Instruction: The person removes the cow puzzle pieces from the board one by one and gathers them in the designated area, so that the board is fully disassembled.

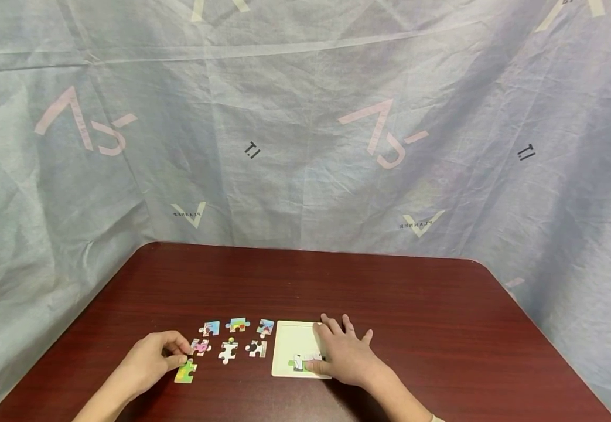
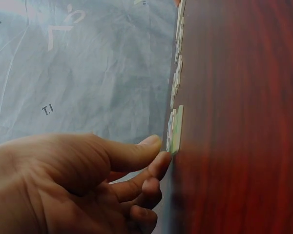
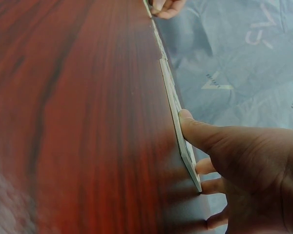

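My left hand (image 1: 152, 358) pinches the edge of a green and yellow jigsaw piece (image 1: 184, 373) at the left end of the loose pieces. The left wrist view shows thumb and forefinger meeting at the piece's end (image 2: 178, 131), low over the table. My right hand (image 1: 348, 356) rests with spread fingers over the right side of a pale puzzle board (image 1: 289, 337). Its thumb lies on the white and green pieces (image 1: 298, 364) set along the board's near edge, partly hiding them. In the right wrist view, the thumb (image 3: 186, 117) rests on the board's top.
Between left hand and board lie several loose jigsaw pieces in two rows, among them a pink piece (image 1: 200, 347), a white piece (image 1: 228, 351) and a blue piece (image 1: 265, 327). The dark red table (image 1: 305, 281) ends at a grey printed curtain (image 1: 294, 193).
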Demonstrator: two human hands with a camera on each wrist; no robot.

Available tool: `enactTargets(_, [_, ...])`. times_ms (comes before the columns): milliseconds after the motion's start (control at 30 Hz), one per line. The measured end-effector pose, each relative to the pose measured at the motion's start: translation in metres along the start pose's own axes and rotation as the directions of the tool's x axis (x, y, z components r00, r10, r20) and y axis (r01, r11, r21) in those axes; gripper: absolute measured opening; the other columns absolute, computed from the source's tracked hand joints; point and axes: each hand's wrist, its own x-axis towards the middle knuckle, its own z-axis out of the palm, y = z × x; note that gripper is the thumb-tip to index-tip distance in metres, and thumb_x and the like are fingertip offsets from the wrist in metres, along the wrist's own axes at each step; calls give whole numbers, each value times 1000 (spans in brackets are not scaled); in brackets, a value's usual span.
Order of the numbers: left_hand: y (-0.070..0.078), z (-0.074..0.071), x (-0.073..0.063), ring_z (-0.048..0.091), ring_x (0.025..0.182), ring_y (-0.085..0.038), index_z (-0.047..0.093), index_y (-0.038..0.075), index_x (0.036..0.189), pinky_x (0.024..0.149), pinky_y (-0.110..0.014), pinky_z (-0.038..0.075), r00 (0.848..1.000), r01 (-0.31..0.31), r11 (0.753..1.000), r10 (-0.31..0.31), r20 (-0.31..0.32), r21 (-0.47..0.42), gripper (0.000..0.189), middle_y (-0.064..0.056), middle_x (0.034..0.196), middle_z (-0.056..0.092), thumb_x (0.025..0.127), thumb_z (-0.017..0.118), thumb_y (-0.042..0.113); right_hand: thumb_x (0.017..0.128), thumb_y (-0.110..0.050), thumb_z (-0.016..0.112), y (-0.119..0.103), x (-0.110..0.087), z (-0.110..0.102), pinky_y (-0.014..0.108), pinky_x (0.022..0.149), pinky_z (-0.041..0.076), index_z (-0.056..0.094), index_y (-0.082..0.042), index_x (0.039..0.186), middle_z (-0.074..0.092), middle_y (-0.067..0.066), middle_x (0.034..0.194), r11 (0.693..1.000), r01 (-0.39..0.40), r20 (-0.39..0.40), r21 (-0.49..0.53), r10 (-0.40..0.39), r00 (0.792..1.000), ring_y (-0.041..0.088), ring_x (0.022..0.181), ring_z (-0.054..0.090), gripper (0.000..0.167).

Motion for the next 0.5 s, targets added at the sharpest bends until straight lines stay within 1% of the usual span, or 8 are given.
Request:
enactTargets(100, [6, 1, 1, 54, 77, -17, 68, 13, 90, 70, -36, 43, 1000, -12, 999, 13, -25, 43, 11, 3, 79, 60, 88, 76, 5, 88, -59, 69, 1, -1, 0, 91, 84, 18, 47, -10, 149, 36, 15, 158, 1000, 1, 1, 1, -1, 1000, 58, 140, 28, 82])
enactTargets(200, [16, 6, 3, 54, 78, -16, 68, 16, 89, 69, -34, 43, 998, -40, 998, 42, -41, 58, 10, 5, 79, 61, 88, 78, 11, 87, -59, 70, 1, -1, -1, 91, 84, 18, 47, -10, 148, 37, 16, 157, 1000, 4, -5, -2, -4, 1000, 58, 140, 29, 81])
enactTargets(267, [24, 12, 5, 53, 76, -15, 68, 17, 87, 67, -32, 43, 997, -77, 996, 78, -26, 45, 11, 6, 79, 61, 88, 78, 12, 87, -59, 70, 1, -1, -1, 91, 84, 19, 47, -10, 148, 37, 15, 157, 1000, 1, -9, -7, -1, 1000, 58, 140, 29, 81])
enactTargets(333, [32, 20, 7, 52, 73, -14, 68, 16, 86, 64, -30, 42, 992, -125, 992, 125, 6, 12, 11, 6, 78, 60, 88, 78, 12, 87, -59, 70, 2, -1, 0, 91, 84, 19, 48, -10, 148, 38, 15, 157, 1000, -1, -13, -10, 1, 1000, 57, 140, 29, 81])
enactTargets(433, [44, 34, 13, 51, 70, -12, 67, 16, 85, 63, -29, 41, 977, -205, 979, 205, 61, -12, 12, 7, 76, 59, 88, 78, 11, 87, -60, 69, 2, 0, 1, 91, 85, 19, 47, -11, 148, 37, 15, 157, 1000, -1, -9, -12, 1, 1000, 57, 140, 29, 81])
enactTargets(500, [52, 44, 16, 51, 69, -11, 66, 16, 85, 62, -28, 41, 965, -245, 969, 246, 88, -25, 13, 7, 75, 58, 87, 78, 11, 88, -60, 69, 1, 0, 2, 91, 85, 19, 47, -11, 148, 37, 15, 157, 1000, 1, -7, -12, -1, 1000, 57, 140, 29, 81])
